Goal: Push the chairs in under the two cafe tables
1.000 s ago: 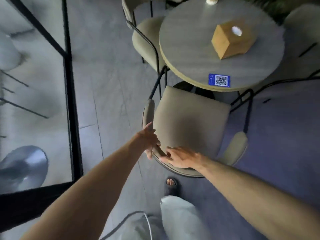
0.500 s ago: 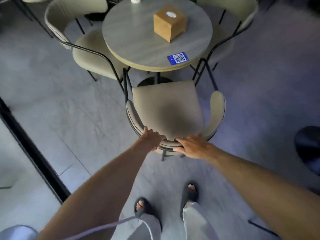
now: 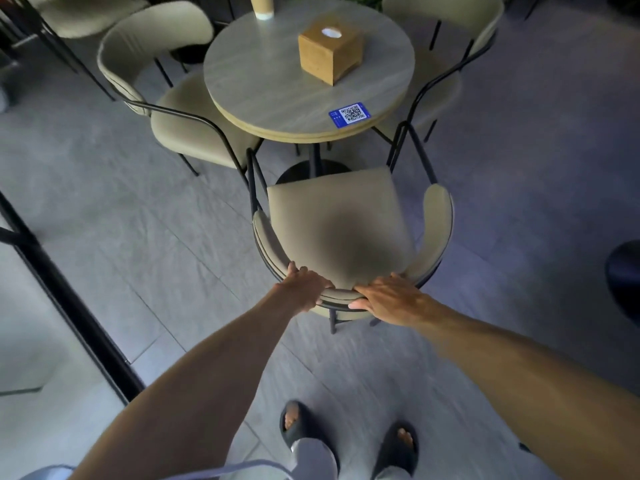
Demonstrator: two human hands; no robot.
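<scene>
A beige cushioned chair [image 3: 339, 220] with a black metal frame stands in front of me, facing a round grey cafe table [image 3: 270, 84]. Its seat front sits just short of the table's near edge. My left hand [image 3: 306, 284] grips the curved backrest on its left part. My right hand [image 3: 389, 296] holds the same backrest on its right part. Another beige chair [image 3: 180, 126] is tucked partly under the table's left side, and a third chair [image 3: 446, 50] stands at the table's far right.
On the table are a wooden tissue box [image 3: 329, 53], a blue QR sticker [image 3: 349, 114] and a cup [image 3: 262, 5]. A black-framed glass partition [image 3: 62, 299] runs along the left. A dark round base [image 3: 625, 275] lies at the right edge. My sandalled feet stand below.
The view has swung so the chair now squarely faces the table. Both hands went from touching the backrest to gripping it, and the chair straightened toward the table.
</scene>
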